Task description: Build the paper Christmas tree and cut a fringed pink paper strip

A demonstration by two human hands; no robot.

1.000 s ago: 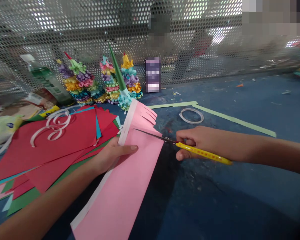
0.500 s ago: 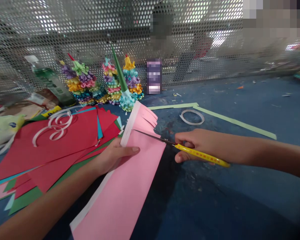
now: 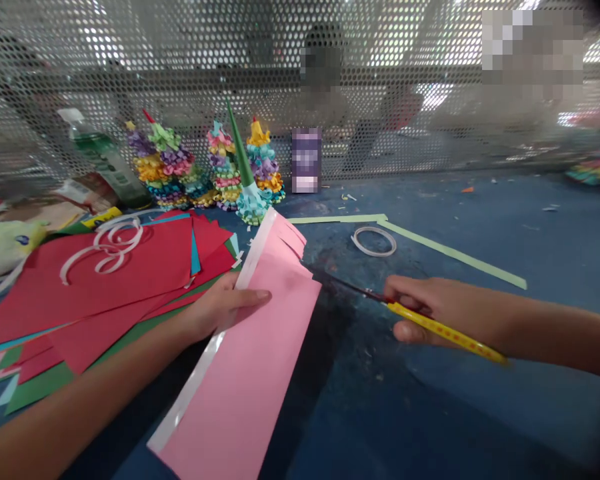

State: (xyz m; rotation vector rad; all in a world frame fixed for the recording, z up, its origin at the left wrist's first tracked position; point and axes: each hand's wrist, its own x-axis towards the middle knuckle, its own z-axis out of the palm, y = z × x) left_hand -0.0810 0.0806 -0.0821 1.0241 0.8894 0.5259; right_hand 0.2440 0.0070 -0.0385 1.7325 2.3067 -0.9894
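Paper, left hand gripping its edge, right hand grasping scissors, hands well apart

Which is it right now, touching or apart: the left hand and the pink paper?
Touching. The head view shows the left hand at the edge of the pink paper, its thumb lying over the front.

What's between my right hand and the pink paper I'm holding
In the head view, the scissor blades lie between your right hand and the pink paper, tips near its snipped edge; whether they touch it is unclear.
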